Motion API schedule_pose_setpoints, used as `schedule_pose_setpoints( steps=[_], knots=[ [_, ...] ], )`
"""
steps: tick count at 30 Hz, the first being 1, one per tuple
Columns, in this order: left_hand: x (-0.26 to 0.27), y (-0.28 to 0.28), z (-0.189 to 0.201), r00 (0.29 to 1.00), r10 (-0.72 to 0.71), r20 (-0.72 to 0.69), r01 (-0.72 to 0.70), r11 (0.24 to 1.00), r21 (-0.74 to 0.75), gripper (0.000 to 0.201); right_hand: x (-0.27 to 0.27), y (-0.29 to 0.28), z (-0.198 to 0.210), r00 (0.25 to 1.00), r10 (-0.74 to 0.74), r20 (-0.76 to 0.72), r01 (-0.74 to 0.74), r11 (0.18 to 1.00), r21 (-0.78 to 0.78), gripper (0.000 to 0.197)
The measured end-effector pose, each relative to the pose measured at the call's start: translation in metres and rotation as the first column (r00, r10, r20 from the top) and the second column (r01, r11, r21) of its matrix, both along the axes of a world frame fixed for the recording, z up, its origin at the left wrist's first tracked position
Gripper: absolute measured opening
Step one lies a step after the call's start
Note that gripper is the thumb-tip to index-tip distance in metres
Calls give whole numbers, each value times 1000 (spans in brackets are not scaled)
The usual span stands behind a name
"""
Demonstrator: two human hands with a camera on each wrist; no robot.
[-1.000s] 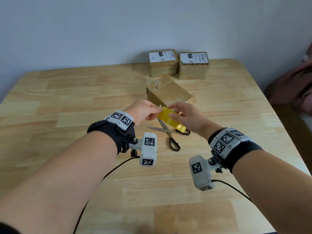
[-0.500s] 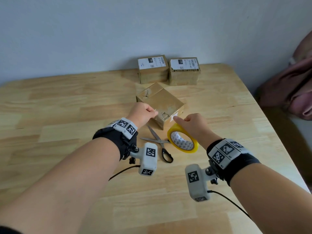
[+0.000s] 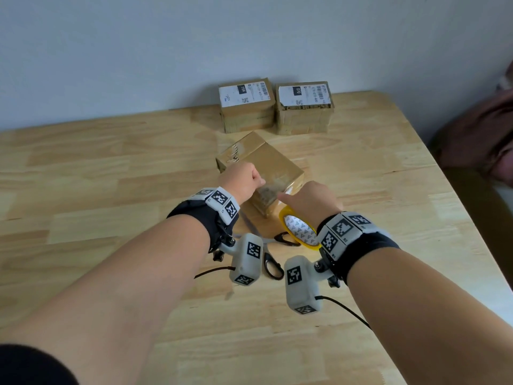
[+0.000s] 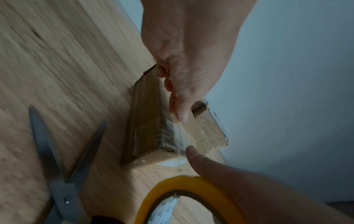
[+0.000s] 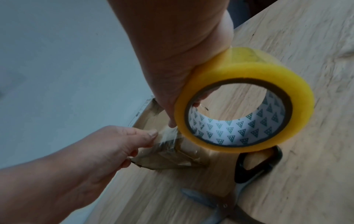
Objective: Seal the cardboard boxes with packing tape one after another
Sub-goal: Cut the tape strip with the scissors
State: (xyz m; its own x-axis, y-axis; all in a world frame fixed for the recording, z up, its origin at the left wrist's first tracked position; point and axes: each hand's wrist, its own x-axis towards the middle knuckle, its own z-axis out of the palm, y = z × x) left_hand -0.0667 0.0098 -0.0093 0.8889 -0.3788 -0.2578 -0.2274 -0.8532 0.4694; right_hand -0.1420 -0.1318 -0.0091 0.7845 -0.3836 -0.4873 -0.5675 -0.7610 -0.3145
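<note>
Right now my left hand (image 3: 242, 181) rests on the near top edge of the cardboard box (image 3: 266, 162), its fingers curled and the thumb and forefinger pinching the free end of the clear tape strip (image 4: 179, 133) down against the box's near corner. My right hand (image 3: 308, 200) grips the yellow tape roll (image 5: 247, 109), fingers hooked through the core and the thumb stretched forward so its tip touches the strip at that same corner; the roll hangs just beside the box, over the table (image 3: 111, 168). Between the two thumbs the strip runs short and wrinkled. This box sits at an angle in the middle of the table. Behind it, against the wall, two labelled boxes (image 3: 247, 107) stand side by side. An open pair of scissors (image 3: 270, 263) lies on the wood under my wrists, near the roll.
</note>
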Motion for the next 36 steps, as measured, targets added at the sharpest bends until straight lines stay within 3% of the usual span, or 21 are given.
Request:
schedule_pose_setpoints(
  steps=[8, 13, 15, 19, 21, 23, 25, 28, 33, 36],
  knots=[
    [7, 2, -10, 997, -53, 56, 49, 996, 72, 29, 7, 3, -2, 1000, 6, -25, -6, 1000, 15, 51],
    [1, 1, -15, 967, -104, 234, 58, 979, 196, 23, 8, 6, -5, 999, 8, -47, -8, 1000, -1, 51],
    [-5, 2, -21, 937, -146, 317, 62, 963, 261, 30, 8, 5, -5, 999, 12, -44, -11, 1000, 12, 51],
    [-10, 14, -28, 906, -68, 418, 37, 996, 81, 34, 10, 4, -7, 999, 28, -41, -28, 1000, 12, 51],
    [-8, 23, -30, 905, -188, 382, 177, 982, 63, 27, 13, 3, -8, 998, 44, -38, -44, 999, 9, 50],
    [-8, 29, -33, 888, -384, 252, 368, 923, 112, 36, 18, 4, -7, 997, 64, -37, -64, 998, -6, 49],
    [-9, 33, -35, 882, -452, 134, 423, 884, 201, 43, 24, 8, -5, 996, 89, -31, -90, 996, -23, 49],
    [-8, 42, -40, 931, -353, 95, 318, 911, 262, 52, 37, 17, -3, 993, 118, 27, -118, 993, 10, 54],
    [2, 50, -46, 989, -126, 74, 110, 975, 192, 57, 45, 25, -7, 985, 47, 166, -96, 949, 301, 43],
    [5, 46, -47, 995, -47, 86, 28, 978, 207, 56, 41, 24, -12, 979, -1, 203, -78, 921, 383, 44]
  ],
)
